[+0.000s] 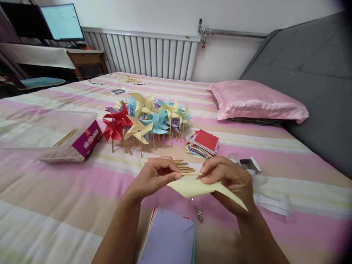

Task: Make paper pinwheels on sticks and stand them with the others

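Between my two hands a thin wooden stick [191,174] lies level. My left hand [161,174] pinches its left end between thumb and fingers. At the other end, the fingers of my right hand [227,176] close on a pale yellow paper pinwheel [192,189] and the stick, where the two meet. The pinwheel's blades hang below the stick. Several more wooden sticks [187,169] lie on the bed just behind my hands. Beneath the paper are small shiny metal pieces [198,214]. A stack of coloured paper sheets [169,234], lilac on top, lies in front of me.
Finished pinwheels [148,117] stand in a group at the centre. Right of them is a pile of small paper squares [205,141]. A clear plastic box [79,143] with sticks stands left. Clear plastic packaging [272,201] lies right, and a pink pillow [255,101] farther back.
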A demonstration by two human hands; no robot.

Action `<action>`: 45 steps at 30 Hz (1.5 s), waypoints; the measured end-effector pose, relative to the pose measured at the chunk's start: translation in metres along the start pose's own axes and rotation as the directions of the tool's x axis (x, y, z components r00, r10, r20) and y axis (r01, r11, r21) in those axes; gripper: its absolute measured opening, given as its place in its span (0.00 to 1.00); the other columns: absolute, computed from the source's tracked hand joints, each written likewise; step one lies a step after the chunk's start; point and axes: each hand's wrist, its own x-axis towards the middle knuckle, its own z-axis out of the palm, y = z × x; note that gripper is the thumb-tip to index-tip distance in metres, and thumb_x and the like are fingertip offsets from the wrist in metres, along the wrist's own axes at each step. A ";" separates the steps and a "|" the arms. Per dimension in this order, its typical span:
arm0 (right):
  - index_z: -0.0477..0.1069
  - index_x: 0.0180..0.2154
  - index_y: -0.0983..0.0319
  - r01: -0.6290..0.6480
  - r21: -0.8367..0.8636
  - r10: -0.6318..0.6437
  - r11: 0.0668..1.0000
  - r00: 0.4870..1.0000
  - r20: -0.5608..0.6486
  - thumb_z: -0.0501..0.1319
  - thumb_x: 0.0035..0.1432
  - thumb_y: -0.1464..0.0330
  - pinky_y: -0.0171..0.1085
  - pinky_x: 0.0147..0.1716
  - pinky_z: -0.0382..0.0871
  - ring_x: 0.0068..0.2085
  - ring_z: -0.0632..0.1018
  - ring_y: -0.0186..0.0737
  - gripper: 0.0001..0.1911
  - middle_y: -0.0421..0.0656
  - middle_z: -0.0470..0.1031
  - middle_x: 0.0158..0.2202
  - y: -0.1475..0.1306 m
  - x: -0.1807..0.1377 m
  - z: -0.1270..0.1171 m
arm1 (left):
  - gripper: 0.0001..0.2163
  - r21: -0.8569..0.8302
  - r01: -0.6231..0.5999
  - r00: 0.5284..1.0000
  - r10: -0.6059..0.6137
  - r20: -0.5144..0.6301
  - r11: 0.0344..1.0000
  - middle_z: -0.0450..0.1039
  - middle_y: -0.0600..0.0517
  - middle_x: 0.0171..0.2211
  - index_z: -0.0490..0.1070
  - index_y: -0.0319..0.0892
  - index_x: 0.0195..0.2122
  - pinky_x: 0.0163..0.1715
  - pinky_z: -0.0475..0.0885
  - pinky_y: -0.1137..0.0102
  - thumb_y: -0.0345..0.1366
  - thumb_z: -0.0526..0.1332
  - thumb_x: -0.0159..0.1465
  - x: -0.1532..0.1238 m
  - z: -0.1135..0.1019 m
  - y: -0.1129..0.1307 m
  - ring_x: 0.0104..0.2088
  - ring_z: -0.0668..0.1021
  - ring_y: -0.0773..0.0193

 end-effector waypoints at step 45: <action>0.76 0.28 0.59 0.020 0.011 -0.020 1.000 1.000 -0.006 0.67 0.43 0.80 0.33 0.31 0.69 0.32 0.76 0.35 0.11 0.40 0.75 0.31 0.000 0.001 -0.005 | 0.06 -0.037 0.006 1.000 -0.006 0.014 0.999 0.69 0.51 0.24 0.76 0.36 0.26 0.24 0.60 0.75 0.35 0.65 0.56 0.000 0.002 0.002 0.25 0.69 0.70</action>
